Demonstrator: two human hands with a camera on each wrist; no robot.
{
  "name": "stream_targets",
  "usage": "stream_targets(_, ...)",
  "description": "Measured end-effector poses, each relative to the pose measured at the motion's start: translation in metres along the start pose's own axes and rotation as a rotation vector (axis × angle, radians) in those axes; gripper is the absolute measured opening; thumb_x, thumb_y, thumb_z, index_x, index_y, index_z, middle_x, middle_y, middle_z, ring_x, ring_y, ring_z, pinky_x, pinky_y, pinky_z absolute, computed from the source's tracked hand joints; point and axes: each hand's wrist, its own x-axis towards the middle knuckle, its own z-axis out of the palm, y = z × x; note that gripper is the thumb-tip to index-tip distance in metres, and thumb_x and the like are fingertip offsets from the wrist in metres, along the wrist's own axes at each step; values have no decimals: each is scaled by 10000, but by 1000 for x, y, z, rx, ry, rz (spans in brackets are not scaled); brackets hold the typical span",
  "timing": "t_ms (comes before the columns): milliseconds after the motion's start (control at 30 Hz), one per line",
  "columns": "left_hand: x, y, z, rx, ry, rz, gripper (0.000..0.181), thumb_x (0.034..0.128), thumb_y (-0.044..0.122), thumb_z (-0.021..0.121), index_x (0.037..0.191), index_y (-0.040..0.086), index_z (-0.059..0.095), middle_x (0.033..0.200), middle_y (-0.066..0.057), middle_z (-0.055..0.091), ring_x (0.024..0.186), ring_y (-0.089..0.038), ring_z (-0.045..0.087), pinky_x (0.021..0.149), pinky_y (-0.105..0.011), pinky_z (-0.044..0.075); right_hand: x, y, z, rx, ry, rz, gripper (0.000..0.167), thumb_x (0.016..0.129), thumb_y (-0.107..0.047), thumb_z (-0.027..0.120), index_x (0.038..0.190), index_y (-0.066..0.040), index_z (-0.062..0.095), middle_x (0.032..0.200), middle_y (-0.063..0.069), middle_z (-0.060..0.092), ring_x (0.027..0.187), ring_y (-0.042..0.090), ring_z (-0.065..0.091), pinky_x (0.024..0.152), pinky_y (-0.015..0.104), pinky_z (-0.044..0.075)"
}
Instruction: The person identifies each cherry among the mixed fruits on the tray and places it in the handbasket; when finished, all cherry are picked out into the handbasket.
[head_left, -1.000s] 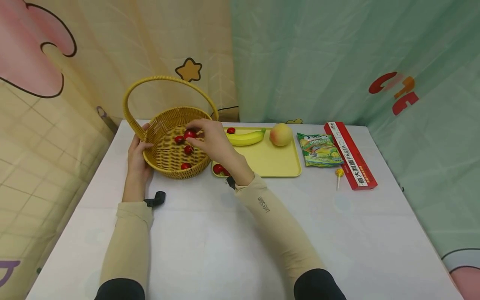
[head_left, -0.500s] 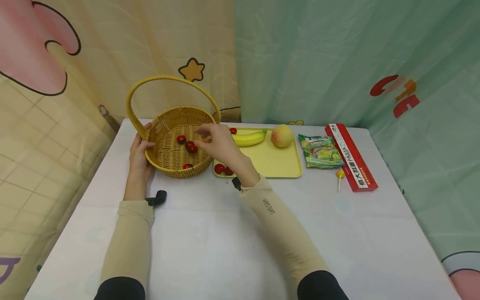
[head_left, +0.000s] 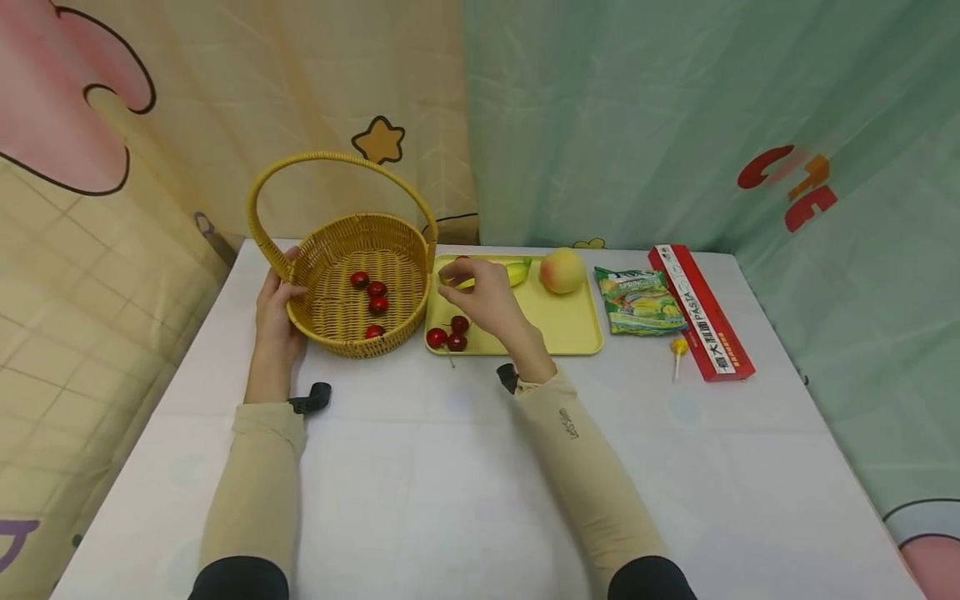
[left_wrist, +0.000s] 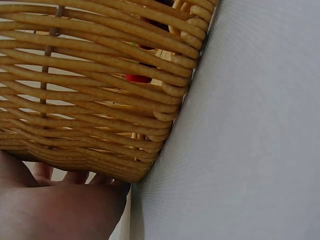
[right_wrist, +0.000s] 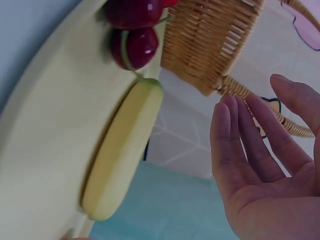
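Wicker basket (head_left: 330, 335), cherries (head_left: 378, 306) inside, held by left grip (head_left: 277, 315); right grip (head_left: 489, 302) loosely parted above yellow tray (head_left: 558, 327).

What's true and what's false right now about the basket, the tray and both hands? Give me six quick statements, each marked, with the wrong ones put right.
1. The left hand holds the basket at its side. True.
2. Four cherries lie in the basket. True.
3. The right hand holds one of the cherries. False: it holds nothing.
4. The peach is in the basket. False: it sits on the yellow tray.
5. The banana lies on the yellow tray. True.
6. The lollipop lies on the yellow tray. False: it lies on the table, near the red box.
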Motion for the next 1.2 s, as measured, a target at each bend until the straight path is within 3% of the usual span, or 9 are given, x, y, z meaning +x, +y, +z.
stream_targets(233,-1,1,-2,-18,4,7,647,1006,-127,404,1565,183,507,1652,53,400,1511,-198,343,1211,-314,316,-9,22,1,26,2,87,266,973,-190,773,1194,-44,755,1200,159,758,1076,237,716,887,341,614)
stream_targets(400,-3,2,-3,-13,18,13,646,1009,-128,397,1563,184,508,1645,50,410,1498,-193,351,1208,-310,319,-12,33,4,24,-47,109,316,966,-176,777,1225,1,744,1218,175,750,1105,264,699,889,344,613)
stream_targets(667,-5,0,-4,-53,9,-5,648,1009,-131,388,1568,176,499,1660,41,390,1512,-197,340,1214,-317,309,-18,50,9,-4,-121,175,334,942,-200,808,1215,-16,754,1179,127,764,1130,261,679,963,388,580)
stream_targets(867,-4,-2,-4,-19,5,-6,643,1010,-121,395,1563,188,505,1656,34,384,1488,-194,351,1176,-299,345,-21,58,12,-24,-153,184,331,929,-223,826,1197,-40,762,1148,86,768,1113,223,692,966,375,576)
stream_targets(1200,-2,0,1,16,6,8,644,998,-117,397,1551,189,521,1655,47,395,1487,-188,348,1177,-292,326,-21,58,12,-49,-153,176,270,916,-122,825,1170,-50,769,1097,82,777,1045,215,702,922,365,582)
